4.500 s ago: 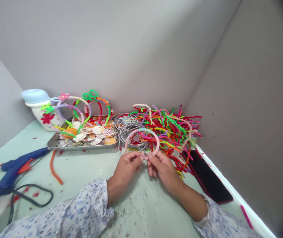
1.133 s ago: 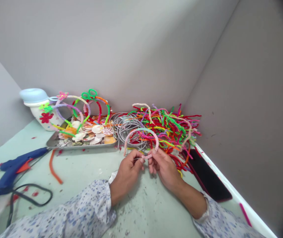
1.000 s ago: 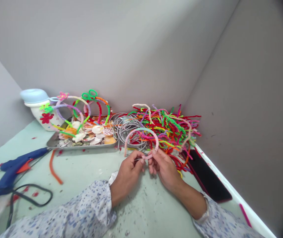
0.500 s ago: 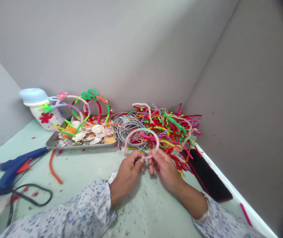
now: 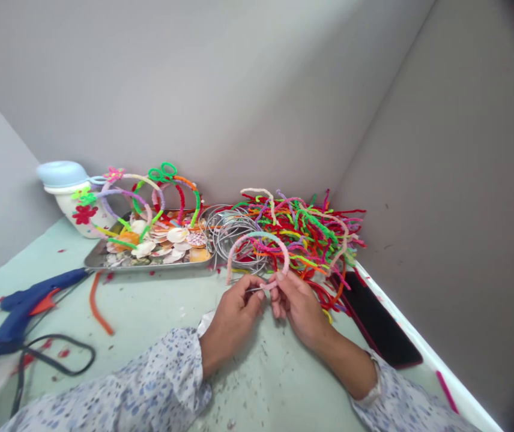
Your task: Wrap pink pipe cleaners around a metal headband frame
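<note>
A curved headband [image 5: 257,235] wrapped in fuzzy pink, pale blue and lilac stands up from my fingers at the middle of the table. My right hand [image 5: 299,306] pinches its right end, where a pink fuzzy strip bends toward the left. My left hand [image 5: 236,315] is closed at the thin grey wire end beside that strip, thumb against fingers. The fingertips of both hands nearly meet. Behind the headband lie a coil of grey wire [image 5: 234,237] and a heap of colourful pipe cleaners [image 5: 315,231].
A metal tray [image 5: 149,267] holds shells and finished headbands. Behind it stands a white cup [image 5: 70,204] with a blue lid. A blue glue gun [image 5: 27,303] with its cord lies left, near an orange pipe cleaner [image 5: 97,306]. A dark phone [image 5: 383,318] lies right.
My left fingers have shifted slightly at the end of the pink strip, and more grey wire shows between them. My right hand keeps its hold on the headband.
</note>
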Demonstrator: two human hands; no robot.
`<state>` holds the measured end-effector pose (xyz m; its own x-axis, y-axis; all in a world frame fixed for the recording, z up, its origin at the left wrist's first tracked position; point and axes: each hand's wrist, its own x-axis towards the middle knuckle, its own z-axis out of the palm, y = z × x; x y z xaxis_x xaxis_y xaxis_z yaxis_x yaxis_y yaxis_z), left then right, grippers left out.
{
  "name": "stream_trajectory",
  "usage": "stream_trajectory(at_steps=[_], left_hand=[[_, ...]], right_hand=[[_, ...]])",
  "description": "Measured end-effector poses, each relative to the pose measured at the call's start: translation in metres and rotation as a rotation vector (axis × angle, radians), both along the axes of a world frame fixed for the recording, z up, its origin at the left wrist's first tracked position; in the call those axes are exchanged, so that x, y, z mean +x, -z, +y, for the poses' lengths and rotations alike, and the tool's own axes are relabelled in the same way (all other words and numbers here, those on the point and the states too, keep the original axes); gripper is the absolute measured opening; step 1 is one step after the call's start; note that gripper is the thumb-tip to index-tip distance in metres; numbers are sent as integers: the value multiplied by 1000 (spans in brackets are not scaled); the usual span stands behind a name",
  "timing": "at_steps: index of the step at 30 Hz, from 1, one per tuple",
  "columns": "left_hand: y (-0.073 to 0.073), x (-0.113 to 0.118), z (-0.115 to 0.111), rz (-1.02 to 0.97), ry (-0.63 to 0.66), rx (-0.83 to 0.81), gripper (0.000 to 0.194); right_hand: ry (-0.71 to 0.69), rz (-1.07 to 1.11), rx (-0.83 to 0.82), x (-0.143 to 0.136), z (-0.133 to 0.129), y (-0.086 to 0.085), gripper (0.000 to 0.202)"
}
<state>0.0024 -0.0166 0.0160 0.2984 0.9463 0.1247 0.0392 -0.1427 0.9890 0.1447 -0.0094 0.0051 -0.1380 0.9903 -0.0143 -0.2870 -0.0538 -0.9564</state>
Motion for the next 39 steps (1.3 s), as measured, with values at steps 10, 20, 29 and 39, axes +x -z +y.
stream_trajectory(at_steps=[10,20,29,39], left_hand=[[0,-4,3,20,-46,-16,26],[-3,-2,5,43,-62,-57,25],[-3,-1,6,76,-47,-36,24],[-4,0,6,89,-33,-24,24]], right_hand=[[4,-89,13,-1,-2,-3,29],[23,-135,72,-4,-5,-2,23],[35,-139,65,-3,-6,-4,24],[48,-134,37,-3,-5,-4,25]])
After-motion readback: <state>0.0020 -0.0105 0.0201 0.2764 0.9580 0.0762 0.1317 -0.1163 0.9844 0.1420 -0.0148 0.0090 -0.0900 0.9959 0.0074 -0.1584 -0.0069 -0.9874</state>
